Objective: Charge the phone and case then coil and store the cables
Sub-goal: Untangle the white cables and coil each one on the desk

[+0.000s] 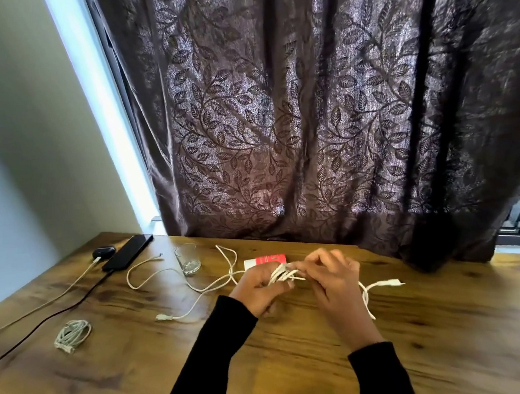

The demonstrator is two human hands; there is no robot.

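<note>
At a wooden table [141,368], phone [127,252] and case [104,252] sit plugged in at the far left, one coil [72,335] done, while left hand [259,290] and right hand [332,279] grip a half-wound white cable [282,274]; another cable [178,272] waits.

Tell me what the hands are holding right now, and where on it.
Both hold a white cable. The left hand grips the wound loops at its fingers; the right hand pinches a strand beside them. The free end trails right.
</note>
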